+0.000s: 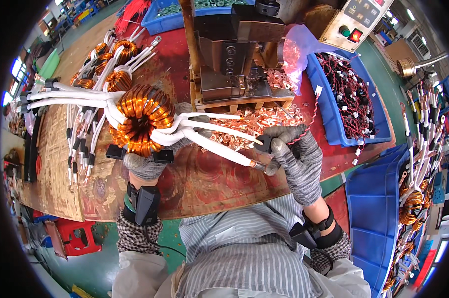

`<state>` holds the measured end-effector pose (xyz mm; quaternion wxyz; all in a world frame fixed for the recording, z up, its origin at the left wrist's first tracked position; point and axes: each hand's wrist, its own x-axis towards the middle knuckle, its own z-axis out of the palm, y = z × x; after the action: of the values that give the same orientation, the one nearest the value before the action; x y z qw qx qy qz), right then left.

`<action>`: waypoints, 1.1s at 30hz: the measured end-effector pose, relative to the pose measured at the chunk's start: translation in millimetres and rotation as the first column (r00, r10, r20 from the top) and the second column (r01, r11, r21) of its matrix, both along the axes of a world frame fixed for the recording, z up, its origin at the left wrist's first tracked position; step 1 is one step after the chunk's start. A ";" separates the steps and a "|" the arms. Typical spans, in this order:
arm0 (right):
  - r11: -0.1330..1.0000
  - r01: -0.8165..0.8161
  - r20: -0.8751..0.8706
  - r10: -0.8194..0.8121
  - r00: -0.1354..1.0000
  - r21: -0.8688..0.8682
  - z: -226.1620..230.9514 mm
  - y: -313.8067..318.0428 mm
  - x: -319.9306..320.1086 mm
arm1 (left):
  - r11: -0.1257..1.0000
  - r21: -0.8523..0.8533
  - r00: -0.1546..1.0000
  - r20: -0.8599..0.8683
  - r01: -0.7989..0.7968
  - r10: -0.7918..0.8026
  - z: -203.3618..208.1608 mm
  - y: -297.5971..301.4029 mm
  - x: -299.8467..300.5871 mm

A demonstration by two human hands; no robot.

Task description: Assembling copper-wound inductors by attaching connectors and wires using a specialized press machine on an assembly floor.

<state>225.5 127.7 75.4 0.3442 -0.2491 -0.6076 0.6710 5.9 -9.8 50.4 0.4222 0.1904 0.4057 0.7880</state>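
My left hand (146, 166), in a grey knit glove, is closed under a toroidal copper coil (144, 119) and holds it above the table. White-sleeved leads run out of the coil on both sides. At the right, my gloved right hand (300, 156) pinches a small black part (264, 144) with a red and black twisted wire (314, 111) hanging from it. A thin white lead (234, 130) ends at the black part; whether it passes through is hidden. Just below, a thicker white-sleeved lead (217, 149) with a bare copper end reaches my right fingertips.
A dark metal press (234, 54) stands beyond my hands, with loose copper terminals (279, 116) heaped around its base. Its control box (356, 22) is at upper right. A blue bin (328, 102) holds twisted wires with white connectors. Finished-looking coils (119, 80) lie at left on the worn table (209, 184).
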 end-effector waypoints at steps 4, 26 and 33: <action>0.998 -0.061 -0.059 0.062 0.996 0.033 -0.2 -0.1 3.1 | 0.987 -0.144 0.996 0.042 -0.067 0.074 8.5 3.2 3.1; 0.640 -0.158 0.241 -0.045 0.969 0.752 35.8 8.7 3.1 | 0.965 -0.242 0.751 -0.655 -0.102 -0.085 -57.8 -26.3 -28.1; 0.290 -0.251 0.239 0.075 0.968 0.923 45.2 13.1 -29.2 | 0.986 -0.079 0.821 -0.546 0.147 -0.166 -67.5 -29.8 -21.9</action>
<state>196.3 140.8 120.7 0.3075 0.0146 -0.9309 0.1965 -16.0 -39.6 -17.0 0.3539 0.4344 0.5059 0.6558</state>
